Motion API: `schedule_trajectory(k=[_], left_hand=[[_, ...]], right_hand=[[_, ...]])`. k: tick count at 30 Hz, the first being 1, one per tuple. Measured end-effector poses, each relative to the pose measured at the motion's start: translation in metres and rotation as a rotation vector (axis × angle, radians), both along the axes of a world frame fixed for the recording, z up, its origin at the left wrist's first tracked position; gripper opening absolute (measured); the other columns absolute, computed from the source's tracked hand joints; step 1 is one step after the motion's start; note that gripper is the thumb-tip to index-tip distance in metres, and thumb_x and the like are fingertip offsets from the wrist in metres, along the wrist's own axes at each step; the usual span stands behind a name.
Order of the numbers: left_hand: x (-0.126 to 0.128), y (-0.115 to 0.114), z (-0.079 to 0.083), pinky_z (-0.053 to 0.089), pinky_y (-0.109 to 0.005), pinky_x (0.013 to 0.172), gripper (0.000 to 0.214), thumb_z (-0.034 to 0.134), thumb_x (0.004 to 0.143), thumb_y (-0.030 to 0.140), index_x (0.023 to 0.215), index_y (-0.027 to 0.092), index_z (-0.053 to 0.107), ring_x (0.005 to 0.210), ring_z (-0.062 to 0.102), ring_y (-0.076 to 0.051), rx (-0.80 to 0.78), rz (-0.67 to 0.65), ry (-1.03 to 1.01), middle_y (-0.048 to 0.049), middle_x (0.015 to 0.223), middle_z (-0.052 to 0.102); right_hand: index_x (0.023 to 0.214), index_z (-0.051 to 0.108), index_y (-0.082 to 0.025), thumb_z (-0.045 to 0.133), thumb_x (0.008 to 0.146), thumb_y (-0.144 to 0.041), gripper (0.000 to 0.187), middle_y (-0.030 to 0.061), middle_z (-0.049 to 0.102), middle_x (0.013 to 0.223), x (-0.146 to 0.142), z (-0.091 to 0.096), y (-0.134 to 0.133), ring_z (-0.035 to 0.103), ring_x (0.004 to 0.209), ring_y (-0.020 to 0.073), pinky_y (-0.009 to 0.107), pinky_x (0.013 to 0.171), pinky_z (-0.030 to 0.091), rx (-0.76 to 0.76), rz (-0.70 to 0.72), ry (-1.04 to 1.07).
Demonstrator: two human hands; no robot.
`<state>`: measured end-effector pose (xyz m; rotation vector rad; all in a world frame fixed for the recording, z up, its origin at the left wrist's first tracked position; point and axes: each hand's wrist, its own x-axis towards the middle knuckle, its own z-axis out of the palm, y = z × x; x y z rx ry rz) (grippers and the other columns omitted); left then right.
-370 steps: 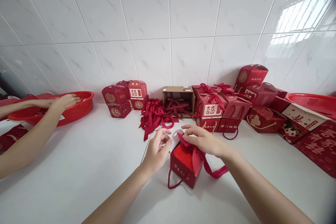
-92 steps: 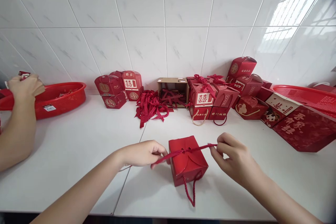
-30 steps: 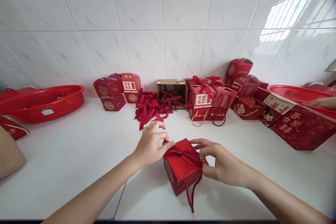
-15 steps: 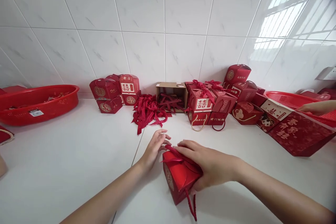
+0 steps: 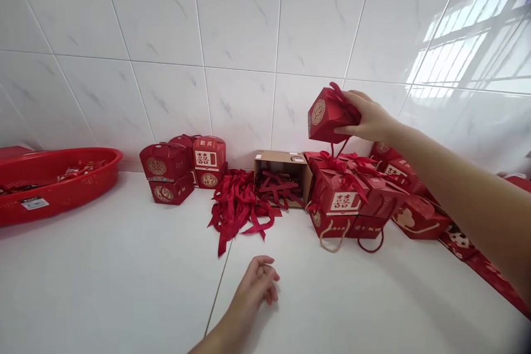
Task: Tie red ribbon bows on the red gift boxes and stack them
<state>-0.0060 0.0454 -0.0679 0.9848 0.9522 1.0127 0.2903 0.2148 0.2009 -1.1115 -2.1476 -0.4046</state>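
Observation:
A red gift box (image 5: 326, 119) with a round gold emblem, a ribbon on top and a dangling cord handle is in my right hand (image 5: 367, 116). That hand grips it from the right, in the air above a stack of red gift boxes (image 5: 342, 199) topped with ribbon bows. My left hand (image 5: 258, 286) rests low over the white table, empty, its fingers loosely curled and apart. Beyond it lies a heap of loose red ribbons (image 5: 238, 204). Beside the heap stands an open cardboard box (image 5: 307, 180) on its side, with dark red strips in it.
Red gift boxes (image 5: 168, 163) are stacked at the left against the tiled wall (image 5: 236, 99). A red plastic basket (image 5: 83, 191) with small wrapped items stands at the far left. More red boxes (image 5: 421, 215) line the right, partly behind my right arm.
My right hand has lifted the ribboned gift box from the table, up and away over the stack. My left hand has come away from the box. The view has shifted slightly.

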Motion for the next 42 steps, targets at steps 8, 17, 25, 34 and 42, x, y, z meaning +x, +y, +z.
schedule_trajectory(k=[8,17,25,34,42], left_hand=[[-0.003,-0.001,-0.001,0.036,-0.027,0.067,0.028,0.06,0.08,0.038,0.102,0.023,0.05,0.065,0.048,-0.01,0.003,-0.033,0.015,0.0015,0.087,0.05],[-0.002,0.001,-0.001,0.036,-0.027,0.066,0.037,0.065,0.077,0.046,0.1,0.022,0.049,0.065,0.046,-0.01,0.027,-0.071,0.019,0.0009,0.086,0.05],[-0.005,0.005,-0.013,0.036,-0.027,0.063,0.039,0.069,0.074,0.043,0.101,0.022,0.05,0.065,0.045,-0.009,0.045,-0.108,-0.002,-0.0007,0.089,0.051],[-0.002,0.005,-0.014,0.035,-0.026,0.06,0.038,0.071,0.068,0.034,0.097,0.021,0.05,0.062,0.044,-0.008,0.019,-0.074,0.03,-0.0001,0.087,0.052],[-0.005,0.003,-0.013,0.036,-0.027,0.062,0.037,0.068,0.068,0.03,0.098,0.021,0.049,0.062,0.046,-0.008,0.026,-0.103,0.008,-0.0004,0.088,0.051]], right_hand=[[0.134,0.05,-0.018,0.062,0.076,-0.018,0.059,0.0161,0.026,0.15,0.017,-0.061,0.1,0.043,0.128,0.0348,0.048,0.104,0.038,-0.232,-0.341,-0.056],[0.131,0.054,-0.016,0.058,0.074,-0.014,0.057,0.0137,0.06,0.125,0.019,-0.097,0.109,0.054,0.114,0.0294,0.043,0.101,0.039,-0.198,-0.342,-0.091],[0.116,0.067,-0.013,0.048,0.082,-0.01,0.039,0.0158,0.064,0.113,0.0,-0.094,0.11,0.056,0.108,0.0282,0.04,0.098,0.039,-0.138,-0.34,-0.047],[0.143,0.035,-0.019,0.06,0.077,-0.053,0.077,0.0214,0.035,0.137,-0.011,-0.091,0.107,0.042,0.122,0.0384,0.05,0.093,0.041,-0.237,-0.551,0.206],[0.129,0.048,-0.013,0.067,0.068,-0.056,0.076,0.0211,0.05,0.119,-0.027,-0.092,0.118,0.05,0.11,0.0386,0.051,0.09,0.041,-0.382,-0.618,0.19]])
